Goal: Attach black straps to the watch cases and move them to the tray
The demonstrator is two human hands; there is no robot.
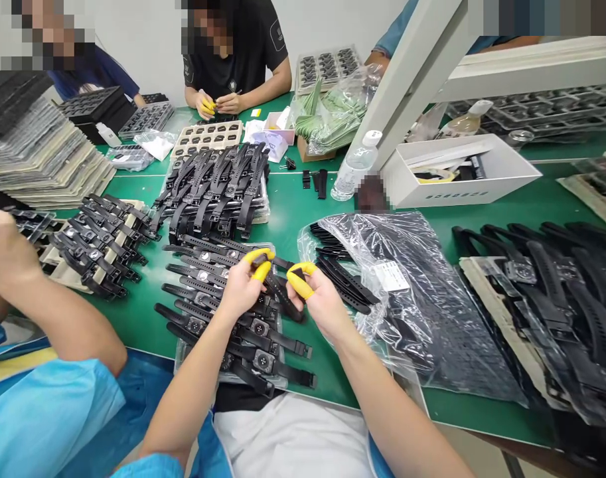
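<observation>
Yellow covers sit on the thumb and forefinger of both my hands. My left hand [247, 282] is closed in a pinch on a dark smartwatch [261, 259], which is partly hidden by the fingers. Just to its right, my right hand [315, 299] pinches a black watch strap [297, 273]; how far the two pieces are joined cannot be made out. Under and around my left hand lies a clear tray of smartwatches [260, 327] with black straps, several face down. Loose black straps [345, 282] stick out of a plastic bag [407, 299] beside my right hand.
Behind the tray stands a stack of strapped watches [216, 189]. A water bottle [357, 166] and white box [464, 172] stand beside a slanted post [407, 79]. More watches [556, 279] lie at right. A co-worker's arm [58, 299] reaches in from the left; another person works opposite.
</observation>
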